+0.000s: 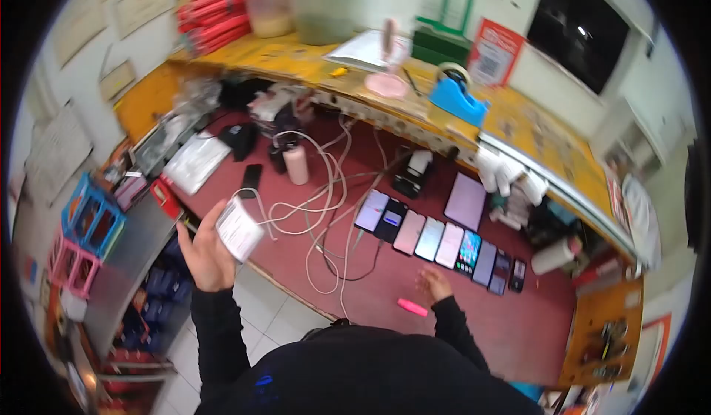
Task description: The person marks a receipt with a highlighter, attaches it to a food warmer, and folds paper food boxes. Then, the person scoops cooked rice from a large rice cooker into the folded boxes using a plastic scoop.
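Note:
My left hand [207, 258] is raised at the left, over the table's front edge. It holds a white printed paper or card [239, 230] by the fingers, thumb apart; the print is too small to read. My right hand [435, 286] is over the table, slightly blurred, with its fingers apart and nothing visible in them. Just left of it lies a bright pink marker [412, 307], not touching the hand. Beyond the right hand, several phones, among them a lit blue-screen phone [468, 250], lie side by side in a slanting row. Behind them rests a lilac tablet-like slab [465, 201].
White cables [326, 201] loop across the red tabletop [289, 259]. A pale pink bottle [295, 164] and a dark phone [252, 181] stand and lie at the left. On the yellow shelf [296, 58] sit a blue tape dispenser [455, 101] and a green-lidded tub [324, 11].

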`<state>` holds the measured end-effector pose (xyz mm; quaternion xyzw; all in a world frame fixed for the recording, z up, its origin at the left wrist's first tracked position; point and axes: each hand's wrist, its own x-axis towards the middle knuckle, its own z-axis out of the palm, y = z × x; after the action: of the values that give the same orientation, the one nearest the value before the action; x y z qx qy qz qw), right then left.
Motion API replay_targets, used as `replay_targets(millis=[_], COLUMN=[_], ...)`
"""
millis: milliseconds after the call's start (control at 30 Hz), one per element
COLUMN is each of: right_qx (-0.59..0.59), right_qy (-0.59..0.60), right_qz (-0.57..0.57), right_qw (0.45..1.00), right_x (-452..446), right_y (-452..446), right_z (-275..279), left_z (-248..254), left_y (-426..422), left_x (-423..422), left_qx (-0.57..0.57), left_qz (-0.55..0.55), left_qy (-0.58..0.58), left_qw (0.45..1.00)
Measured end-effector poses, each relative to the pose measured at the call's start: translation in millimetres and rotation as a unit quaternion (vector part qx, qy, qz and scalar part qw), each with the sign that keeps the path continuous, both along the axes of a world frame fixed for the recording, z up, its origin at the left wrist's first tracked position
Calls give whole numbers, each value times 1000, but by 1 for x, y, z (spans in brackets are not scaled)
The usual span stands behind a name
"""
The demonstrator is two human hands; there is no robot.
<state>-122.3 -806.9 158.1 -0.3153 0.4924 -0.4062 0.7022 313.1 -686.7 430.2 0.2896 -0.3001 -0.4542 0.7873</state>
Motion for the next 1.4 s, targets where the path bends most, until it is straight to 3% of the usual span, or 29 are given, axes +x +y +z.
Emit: replay_targets(millis=[233, 367, 433, 500, 533, 600, 633, 667, 700, 733, 800, 967, 1100, 1233, 1400], right_qx=[-14, -3, 41, -4, -12, -61, -95, -161, -182, -181, -163, -138, -164, -209, -279], right_qy=[2, 36, 24, 43, 129, 326, 440, 574, 644, 668, 671, 559, 464, 417, 452], right_qz=[23, 18, -15, -88, -91, -67, -46, 12, 47, 69, 68, -66, -152, -207, -226], right_qw=[1000, 999, 999, 995, 987, 941, 892, 803, 741, 718, 720, 815, 857, 860, 817], right_x=[28, 53, 51, 49, 47, 47, 47, 48, 49, 51, 52, 52, 58, 59, 71], right_y=[-105, -223, -303, -360, -387, -428, -443, -449, -452, -456, -458, -454, -443, -428, -420], right_z=[27, 20, -8, -24, -25, -30, -36, -35, -38, -40, -23, 39, 79, 112, 139], left_z=[-87, -110, -110, -110, -111, -105, -112, -113, -115, -119, -117, -137, -127, -124, -128], left_y=[14, 23, 22, 16, 13, 2, -1, -6, -9, -11, -25, -50, -69, -58, -19], left_x=[20, 50, 68, 87, 99, 119, 133, 143, 151, 157, 159, 161, 143, 139, 144], left_qx=[132, 223, 246, 260, 266, 280, 290, 298, 311, 322, 340, 336, 323, 318, 337], left_qz=[27, 82, 95, 118, 128, 147, 179, 180, 181, 182, 181, 130, 101, 114, 146], left_qy=[-15, -18, -12, -23, -59, -101, -116, -119, -120, -112, -95, -76, -96, -98, -91], left_qw=[991, 971, 964, 958, 954, 943, 933, 930, 925, 922, 918, 930, 936, 936, 926])
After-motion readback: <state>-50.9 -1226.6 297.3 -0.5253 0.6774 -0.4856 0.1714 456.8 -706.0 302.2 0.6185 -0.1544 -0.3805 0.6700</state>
